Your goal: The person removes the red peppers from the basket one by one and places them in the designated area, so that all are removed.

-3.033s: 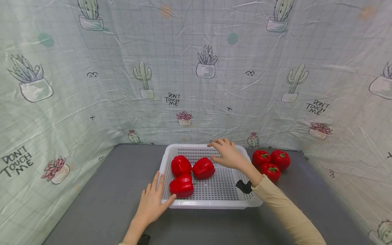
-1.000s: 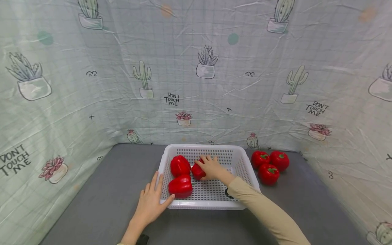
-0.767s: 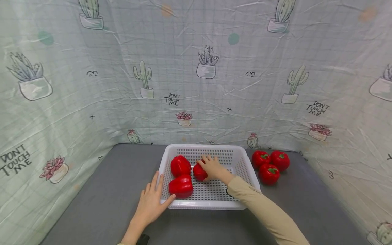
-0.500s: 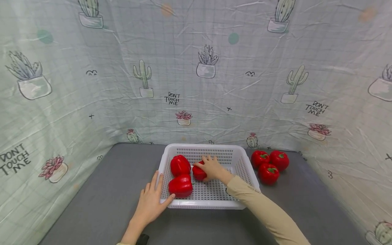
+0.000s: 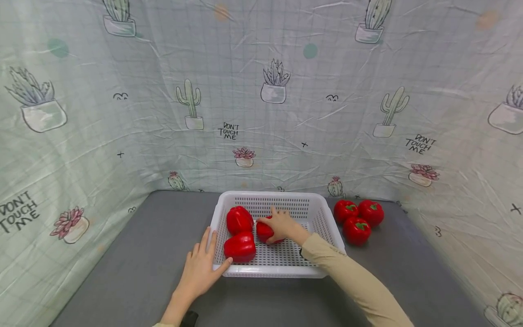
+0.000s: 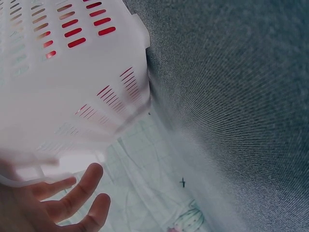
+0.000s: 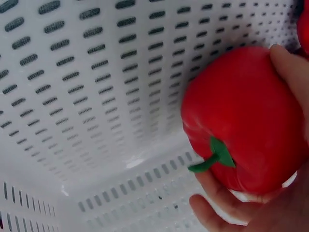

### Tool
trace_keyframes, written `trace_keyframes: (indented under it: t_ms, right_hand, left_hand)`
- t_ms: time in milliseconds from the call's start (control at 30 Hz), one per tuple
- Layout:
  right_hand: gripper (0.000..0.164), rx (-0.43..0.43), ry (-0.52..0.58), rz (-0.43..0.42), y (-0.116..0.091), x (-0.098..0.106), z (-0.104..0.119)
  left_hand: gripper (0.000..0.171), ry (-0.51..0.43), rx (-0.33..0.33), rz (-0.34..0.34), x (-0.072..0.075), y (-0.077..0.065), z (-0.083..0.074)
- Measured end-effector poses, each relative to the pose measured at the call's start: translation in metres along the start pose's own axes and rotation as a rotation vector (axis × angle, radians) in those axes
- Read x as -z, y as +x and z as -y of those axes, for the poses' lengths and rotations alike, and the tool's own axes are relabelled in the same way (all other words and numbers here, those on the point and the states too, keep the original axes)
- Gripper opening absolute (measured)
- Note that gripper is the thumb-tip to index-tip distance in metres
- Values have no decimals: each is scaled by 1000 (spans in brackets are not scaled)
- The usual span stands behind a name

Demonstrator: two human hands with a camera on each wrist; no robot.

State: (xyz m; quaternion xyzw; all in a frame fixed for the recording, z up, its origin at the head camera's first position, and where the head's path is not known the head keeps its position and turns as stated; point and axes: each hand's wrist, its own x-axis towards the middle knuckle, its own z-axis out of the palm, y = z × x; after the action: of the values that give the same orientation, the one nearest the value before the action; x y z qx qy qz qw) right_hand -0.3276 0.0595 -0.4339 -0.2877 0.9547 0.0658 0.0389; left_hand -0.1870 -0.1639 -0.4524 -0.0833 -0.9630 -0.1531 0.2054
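Note:
A white perforated plastic basket (image 5: 286, 272) holds three red bell peppers. My right hand (image 5: 283, 225) is inside it, gripping the rightmost bell pepper (image 7: 241, 116); thumb and fingers lie round its sides, and its green stem shows in the right wrist view. To the left in the basket are an upper bell pepper (image 5: 239, 220) and a lower bell pepper (image 5: 240, 247). My left hand (image 5: 199, 268) rests against the basket's left rim with fingers extended and thumb at the front corner. In the left wrist view, some of its fingers (image 6: 77, 195) show beside the basket's outer wall.
Three more red bell peppers (image 5: 357, 230) with green stems stand clustered on the grey table (image 5: 135, 268), just right of the basket. A cactus-print curtain (image 5: 245, 91) encloses the back and both sides.
From above the basket's right part, my right hand has come down and left onto the rightmost bell pepper. That pepper has shifted slightly under its grip. My left hand stays at the rim.

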Motion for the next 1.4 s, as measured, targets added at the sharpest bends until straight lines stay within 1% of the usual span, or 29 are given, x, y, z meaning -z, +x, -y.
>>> trace_keyframes:
  t_ms: [133,300,367,633,800,1000,1200,1400]
  right_hand:
    - [69,2,7,33,-2,3,-1]
    - [79,-2,46,73,-6,7,-2]
    - [80,4,51,77,-6,7,-3]
    - [80,-18,80,92,-6,8,-8]
    - [82,-10,94,90,-9,12,-9]
    - [82,-8,148,78,-13,20,-14]
    - [78,34,170,27,-25,37,-19]
    - [77,52,203,14,-38,50,-19]
  left_hand:
    - [80,1,3,4,0,0,0]
    - [80,-6,8,11,1,0,0]
    - [80,-8,10,14,1,0,-1]
    - [80,-3,17,15,1,1,-1]
    - [80,-2,14,17,1,0,-1]
    - [79,0,14,22,0,0,-1]
    - [79,-1,19,24,2,1,-2]
    - [79,0,26,31,3,0,-3]
